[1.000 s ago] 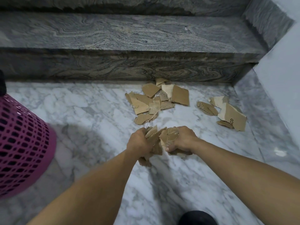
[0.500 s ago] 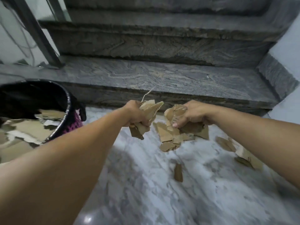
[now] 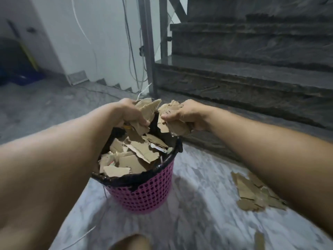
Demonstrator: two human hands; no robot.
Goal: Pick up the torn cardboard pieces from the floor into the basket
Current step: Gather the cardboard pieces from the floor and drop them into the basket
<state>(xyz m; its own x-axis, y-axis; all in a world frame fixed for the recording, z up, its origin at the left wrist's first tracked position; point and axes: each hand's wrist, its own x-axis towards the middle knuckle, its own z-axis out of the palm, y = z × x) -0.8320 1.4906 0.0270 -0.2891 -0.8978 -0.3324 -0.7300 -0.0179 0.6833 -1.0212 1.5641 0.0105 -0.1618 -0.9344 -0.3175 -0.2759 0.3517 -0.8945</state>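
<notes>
Here both forearms reach in from the lower corners, the left hand (image 3: 128,112) and right hand (image 3: 185,112) each clenched on a bunch of torn cardboard pieces (image 3: 146,110) above the pink basket (image 3: 144,192) at centre frame. It is nearly full of scraps. More pieces (image 3: 255,192), blurred, lie at lower right on the floor (image 3: 198,213).

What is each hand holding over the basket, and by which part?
Each hand, left and right, clutches a bunch of torn cardboard pieces in its fist, gripped around the middle, above the basket.
</notes>
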